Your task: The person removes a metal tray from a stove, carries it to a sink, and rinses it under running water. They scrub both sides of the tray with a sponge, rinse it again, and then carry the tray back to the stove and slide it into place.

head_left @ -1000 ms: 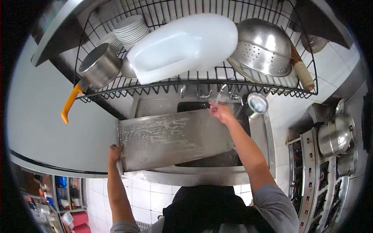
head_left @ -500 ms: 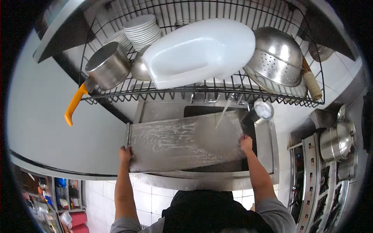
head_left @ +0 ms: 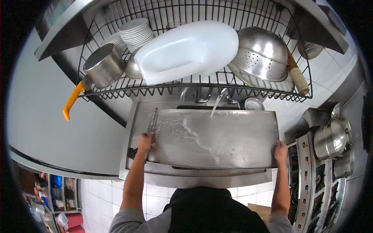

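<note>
A wide rectangular metal tray lies level across the sink, wet all over with a patch of suds on its left part. Water runs from the faucet onto its far edge. My left hand is closed around the left short edge, and my right hand grips the right one. Most of the fingertips are hidden at the edges. A small metal bowl sits behind the tray, near the faucet.
Overhead, a black wire rack holds a saucepan with a protruding orange handle, stacked white dishes, a large white plastic scoop-like container and a metal colander. A stove with metal pots stands at right.
Both hands have shifted the tray to the right, and its slant has levelled out. Suds have washed off its right part, and the water now lands near the far edge.
</note>
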Available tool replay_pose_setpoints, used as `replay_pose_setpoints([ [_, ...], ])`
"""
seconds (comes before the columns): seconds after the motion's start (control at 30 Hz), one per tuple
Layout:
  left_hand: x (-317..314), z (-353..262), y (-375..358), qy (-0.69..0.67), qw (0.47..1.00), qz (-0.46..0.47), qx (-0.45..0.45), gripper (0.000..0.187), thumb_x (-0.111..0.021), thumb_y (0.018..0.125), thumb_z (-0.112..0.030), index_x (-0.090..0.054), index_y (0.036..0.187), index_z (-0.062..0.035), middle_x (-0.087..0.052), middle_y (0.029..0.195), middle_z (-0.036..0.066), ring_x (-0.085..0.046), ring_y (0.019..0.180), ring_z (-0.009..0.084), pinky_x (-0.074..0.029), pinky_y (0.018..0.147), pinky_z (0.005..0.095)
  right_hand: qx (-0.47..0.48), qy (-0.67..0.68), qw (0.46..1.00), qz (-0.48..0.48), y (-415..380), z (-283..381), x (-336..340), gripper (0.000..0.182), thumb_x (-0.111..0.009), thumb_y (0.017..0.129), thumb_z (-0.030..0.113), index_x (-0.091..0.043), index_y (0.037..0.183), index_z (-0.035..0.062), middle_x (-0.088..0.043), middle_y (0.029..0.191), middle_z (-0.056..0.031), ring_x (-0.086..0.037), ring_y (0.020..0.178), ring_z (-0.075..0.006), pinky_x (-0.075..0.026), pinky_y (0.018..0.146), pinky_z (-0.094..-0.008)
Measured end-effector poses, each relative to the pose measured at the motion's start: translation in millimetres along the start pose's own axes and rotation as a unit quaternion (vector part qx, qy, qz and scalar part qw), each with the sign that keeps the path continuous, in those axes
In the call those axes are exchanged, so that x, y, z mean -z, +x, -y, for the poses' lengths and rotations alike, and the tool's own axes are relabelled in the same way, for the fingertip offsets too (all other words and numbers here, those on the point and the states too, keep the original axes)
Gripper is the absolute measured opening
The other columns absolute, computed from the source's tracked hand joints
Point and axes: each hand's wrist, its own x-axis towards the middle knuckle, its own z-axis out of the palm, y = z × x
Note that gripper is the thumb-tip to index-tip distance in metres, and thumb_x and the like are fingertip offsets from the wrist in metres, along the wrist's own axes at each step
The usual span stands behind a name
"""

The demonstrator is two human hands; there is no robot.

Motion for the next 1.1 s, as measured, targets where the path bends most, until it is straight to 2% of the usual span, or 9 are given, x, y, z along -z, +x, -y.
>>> replay_pose_setpoints([
  [0.13,-60,-50,-10,-0.054,0.992,0.104,0.045,0.049,-0.067,0.083,-0.038,-0.064,0.087,0.0111,-0.064,0.072,0.022,-0.063,0.068,0.0272,-0.047,0.063,0.0412,0.004,-0.158,0.987,0.003,19,-67,55,0.034,-0.049,0.096,0.025,-0.063,0.095,-0.0062,-0.061,0.088,-0.0303,-0.061,0.087,-0.0450,-0.046,0.074,-0.0446],
  [0.2,-85,-78,-21,-0.045,0.989,0.132,0.041,0.047,-0.068,0.083,-0.038,-0.066,0.090,0.0084,-0.066,0.075,0.019,-0.063,0.070,0.0257,-0.049,0.065,0.0401,-0.107,-0.089,0.990,0.000,26,-74,85,0.036,-0.048,0.097,0.026,-0.062,0.095,-0.0076,-0.060,0.087,-0.0313,-0.061,0.085,-0.0441,-0.046,0.071,-0.0421],
  [0.27,-108,-115,-41,-0.037,0.985,0.162,0.037,0.046,-0.070,0.083,-0.039,-0.069,0.094,0.0057,-0.068,0.078,0.017,-0.064,0.071,0.0243,-0.050,0.067,0.0391,0.001,-0.132,0.979,-0.158,32,-120,105,0.039,-0.048,0.098,0.026,-0.059,0.091,-0.0100,-0.058,0.077,-0.0291,-0.059,0.071,-0.0371,-0.044,0.067,-0.0412],
  [0.33,-117,-158,-64,-0.068,0.985,0.145,0.069,0.053,-0.066,0.081,-0.041,-0.066,0.088,0.0112,-0.067,0.080,0.024,-0.067,0.080,0.0330,-0.049,0.070,0.0421,-0.008,-0.140,0.981,-0.131,40,-129,141,0.038,-0.049,0.097,0.026,-0.058,0.090,-0.0101,-0.055,0.073,-0.0255,-0.054,0.067,-0.0308,-0.043,0.065,-0.0399],
  [0.4,-204,-87,-34,-0.114,0.975,0.149,0.116,0.063,-0.067,0.079,-0.049,-0.065,0.093,0.0124,-0.067,0.090,0.028,-0.066,0.093,0.0363,-0.049,0.079,0.0422,-0.014,-0.145,0.984,-0.104,44,-120,174,0.038,-0.051,0.097,0.026,-0.057,0.089,-0.0102,-0.052,0.068,-0.0219,-0.049,0.063,-0.0245,-0.042,0.064,-0.0386],
  [0.5,-225,-129,-59,-0.058,0.971,0.199,0.123,0.086,-0.059,0.079,-0.066,-0.057,0.114,0.0128,-0.058,0.115,0.035,-0.057,0.112,0.0429,-0.046,0.091,0.0426,0.054,-0.174,0.972,-0.148,46,-118,201,0.038,-0.050,0.098,0.027,-0.053,0.085,-0.0078,-0.044,0.067,-0.0129,-0.038,0.065,-0.0168,-0.038,0.061,-0.0334],
  [0.73,-292,-142,-81,-0.039,0.947,0.275,0.161,0.090,-0.038,0.088,-0.070,-0.050,0.126,0.0100,-0.052,0.126,0.033,-0.047,0.123,0.0442,-0.036,0.104,0.0446,-0.061,-0.090,0.981,-0.160,20,2,248,0.035,-0.050,0.099,0.027,-0.051,0.081,-0.0032,-0.042,0.065,-0.0091,-0.037,0.064,-0.0143,-0.036,0.059,-0.0303],
  [0.97,-311,-169,-61,-0.082,0.972,0.218,0.037,0.075,-0.037,0.094,-0.059,-0.042,0.134,0.0040,-0.056,0.120,0.032,-0.052,0.113,0.0471,-0.042,0.097,0.0477,0.020,-0.132,0.973,-0.188,8,-49,276,0.030,-0.049,0.098,0.021,-0.054,0.085,-0.0056,-0.050,0.069,-0.0143,-0.040,0.068,-0.0154,-0.039,0.063,-0.0325],
  [1.1,-285,-184,-53,-0.029,0.977,0.198,-0.070,0.066,-0.046,0.094,-0.049,-0.036,0.140,-0.0032,-0.059,0.113,0.029,-0.057,0.101,0.0496,-0.046,0.090,0.0508,-0.070,-0.101,0.989,-0.087,2,-111,285,0.025,-0.050,0.093,0.017,-0.057,0.092,-0.0074,-0.055,0.077,-0.0225,-0.049,0.071,-0.0219,-0.042,0.070,-0.0356],
])
